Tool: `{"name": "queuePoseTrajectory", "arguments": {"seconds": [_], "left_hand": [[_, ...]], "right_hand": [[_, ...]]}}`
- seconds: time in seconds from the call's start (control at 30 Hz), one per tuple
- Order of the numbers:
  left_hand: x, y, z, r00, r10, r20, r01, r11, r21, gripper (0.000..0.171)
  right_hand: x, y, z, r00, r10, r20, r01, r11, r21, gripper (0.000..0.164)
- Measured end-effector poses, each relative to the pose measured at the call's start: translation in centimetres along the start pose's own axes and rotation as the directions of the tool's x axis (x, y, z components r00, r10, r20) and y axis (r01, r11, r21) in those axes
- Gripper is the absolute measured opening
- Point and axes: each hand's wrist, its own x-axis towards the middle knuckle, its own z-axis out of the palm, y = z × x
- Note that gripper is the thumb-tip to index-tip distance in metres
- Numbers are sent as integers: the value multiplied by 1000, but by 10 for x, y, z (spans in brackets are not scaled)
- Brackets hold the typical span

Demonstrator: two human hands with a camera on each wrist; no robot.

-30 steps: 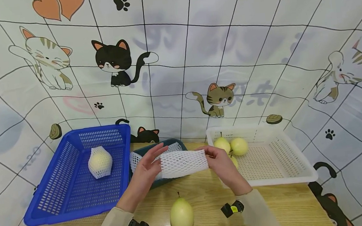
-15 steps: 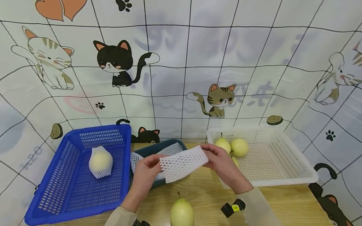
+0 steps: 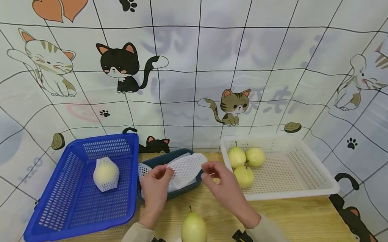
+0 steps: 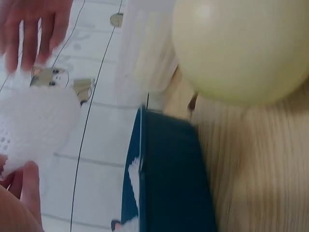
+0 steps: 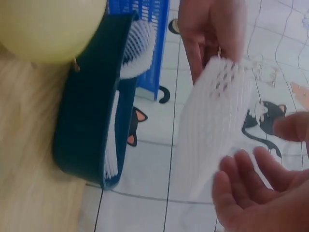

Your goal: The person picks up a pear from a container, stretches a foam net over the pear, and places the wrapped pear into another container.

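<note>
A white foam net sleeve (image 3: 188, 170) is pinched at its left end by my left hand (image 3: 155, 188), thumb against fingers. My right hand (image 3: 226, 188) is by the sleeve's right end, its fingers loosely bent. In the right wrist view, a gap shows between its thumb and fingertips, and the sleeve (image 5: 210, 128) hangs beyond them. Both hands are above a dark teal box (image 3: 183, 192) with more foam nets inside. A bare yellow-green pear (image 3: 194, 231) stands stem-up on the table between my forearms.
On the left stands a blue basket (image 3: 85, 217) holding one pear in a foam net (image 3: 106, 175). A white basket (image 3: 321, 175) on the right holds 3 bare pears (image 3: 244, 176) at its left end. Behind the wooden table (image 3: 290, 219) hangs a cat-printed sheet (image 3: 182, 61).
My right hand has let go of the sleeve and drawn slightly down from it. The sleeve, earlier stretched level between both hands, now slants up to the right from my left hand.
</note>
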Motion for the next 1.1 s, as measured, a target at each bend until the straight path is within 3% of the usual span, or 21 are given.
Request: {"name": "queuePoseTrajectory", "arguments": {"seconds": [0.1,0.27,0.47,0.6,0.7,0.83,0.93,1.03,1.1], "left_hand": [[-7,2,9,999,40,-1,-40,998,-51,10],[-18,10,20,996,5,90,9,989,-146,14],[-24,16,18,970,-70,234,121,970,-209,19],[-27,19,17,944,-110,310,198,943,-267,24],[-28,19,16,913,-162,375,303,885,-354,25],[-31,16,15,862,-214,460,448,746,-492,18],[-32,16,14,836,-231,498,511,660,-551,13],[-34,16,12,812,-237,533,553,605,-573,11],[-34,15,10,798,-232,556,572,584,-576,11]], "right_hand": [[-4,-1,10,995,25,92,-23,1000,-19,40],[-3,5,16,988,89,122,-91,996,14,61],[-2,12,10,994,79,76,-86,991,99,44],[-3,17,8,997,64,34,-67,992,107,31],[-1,21,9,997,76,24,-79,985,151,27],[1,27,10,991,130,27,-133,962,238,29],[0,32,11,984,176,43,-181,944,276,34],[0,38,11,978,203,56,-211,929,305,36],[0,41,11,975,211,64,-220,918,329,36]]}}
